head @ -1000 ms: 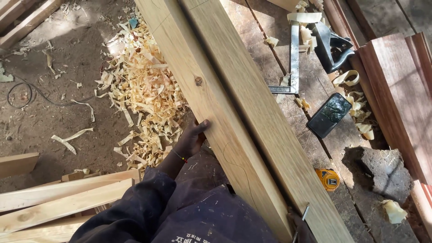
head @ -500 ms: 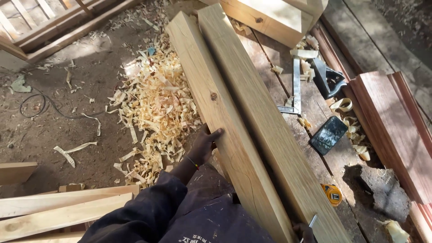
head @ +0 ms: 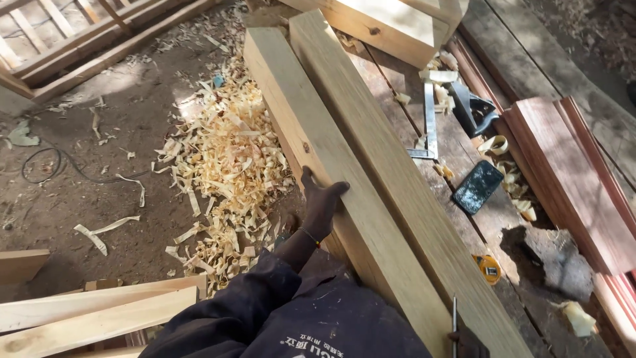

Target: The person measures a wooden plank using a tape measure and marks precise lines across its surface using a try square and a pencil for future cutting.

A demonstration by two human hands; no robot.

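Two long pale wooden beams lie side by side, running from the far end towards me. My left hand (head: 321, 204) grips the left edge of the nearer beam (head: 311, 142), thumb on top and fingers down its side. The second beam (head: 391, 166) lies against it on the right. Only the fingers of my right hand (head: 468, 345) show at the bottom edge, closed around a thin upright metal tool (head: 454, 321) beside the second beam. My dark sleeve fills the bottom middle.
A heap of wood shavings (head: 228, 162) covers the dirt floor on the left. On the bench at right lie a metal square (head: 429, 122), a hand plane (head: 474, 113), a dark phone (head: 478, 187), a yellow tape measure (head: 489, 268) and reddish boards (head: 570, 172). Pale planks (head: 86, 315) lie bottom left.
The view has tilted, bringing the beams' far ends into sight. My left hand has stayed on the beam's left edge, its thumb now hooked over the top.
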